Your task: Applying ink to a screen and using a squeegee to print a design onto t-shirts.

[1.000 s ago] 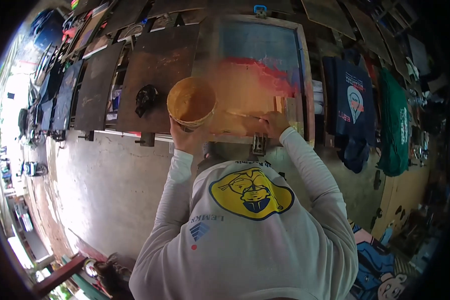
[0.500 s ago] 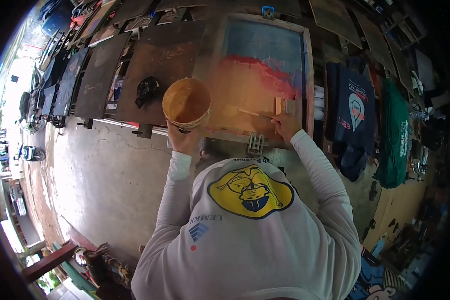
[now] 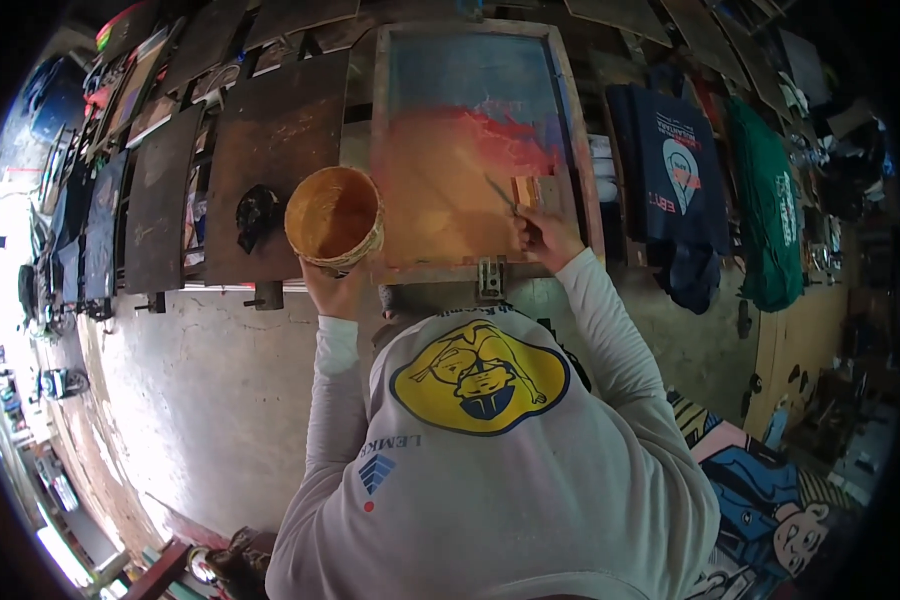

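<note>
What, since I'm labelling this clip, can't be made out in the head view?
Head view: most fingers of the left hand, behind the bucket.
Head view: lower end of the thin tool, covered by the right hand.
Head view: what the crumpled black thing is, too dark.

Left hand (image 3: 332, 290) holds tan bucket (image 3: 315, 215) near base, mouth facing camera. Right hand (image 3: 547, 240) grips thin stick (image 3: 499, 190) over wooden-framed screen (image 3: 569, 100): orange lower area, red band, blue-grey top. Crumpled black plastic (image 3: 258, 213) on dark board (image 3: 280, 130). Farther right: navy cloth (image 3: 650, 150), green cloth (image 3: 760, 190).
</note>
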Demonstrator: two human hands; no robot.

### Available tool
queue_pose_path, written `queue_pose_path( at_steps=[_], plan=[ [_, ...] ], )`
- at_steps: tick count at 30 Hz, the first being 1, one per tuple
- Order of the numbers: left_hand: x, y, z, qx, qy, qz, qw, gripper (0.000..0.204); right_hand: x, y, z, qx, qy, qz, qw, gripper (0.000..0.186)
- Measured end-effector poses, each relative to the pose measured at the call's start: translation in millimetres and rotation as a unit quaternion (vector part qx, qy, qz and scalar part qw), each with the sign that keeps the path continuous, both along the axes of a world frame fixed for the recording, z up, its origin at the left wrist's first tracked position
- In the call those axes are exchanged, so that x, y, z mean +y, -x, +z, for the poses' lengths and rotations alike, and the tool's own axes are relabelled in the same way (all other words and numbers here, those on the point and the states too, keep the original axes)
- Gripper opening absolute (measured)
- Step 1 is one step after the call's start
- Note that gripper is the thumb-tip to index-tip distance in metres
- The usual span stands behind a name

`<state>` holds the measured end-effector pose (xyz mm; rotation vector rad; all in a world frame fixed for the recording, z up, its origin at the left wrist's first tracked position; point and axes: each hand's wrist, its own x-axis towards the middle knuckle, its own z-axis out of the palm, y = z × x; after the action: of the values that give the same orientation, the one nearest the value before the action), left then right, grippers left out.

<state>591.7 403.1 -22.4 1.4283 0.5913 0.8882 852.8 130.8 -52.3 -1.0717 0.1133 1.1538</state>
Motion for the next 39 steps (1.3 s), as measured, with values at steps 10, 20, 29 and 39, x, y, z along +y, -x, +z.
queue_pose_path(
  at_steps=[10, 20, 29, 39],
  plan=[
    [13, -14, 15, -0.01, 0.022, -0.045, 0.999, 0.101, 26, -7, 126, 0.085, -0.486, -0.19, 0.849, 0.02],
    [16, -16, 16, -0.003, -0.007, -0.054, 0.999, 0.101, 21, 9, 153, -0.048, -0.419, -0.114, 0.899, 0.024],
    [21, -10, 4, 0.002, -0.051, -0.048, 0.998, 0.095, -13, 5, 16, -0.533, 0.181, 0.184, 0.805, 0.021],
    [1, -6, 8, 0.032, -0.029, -0.006, 0.999, 0.093, -1, -3, -16, -0.649, 0.259, 0.191, 0.689, 0.019]
  ],
)
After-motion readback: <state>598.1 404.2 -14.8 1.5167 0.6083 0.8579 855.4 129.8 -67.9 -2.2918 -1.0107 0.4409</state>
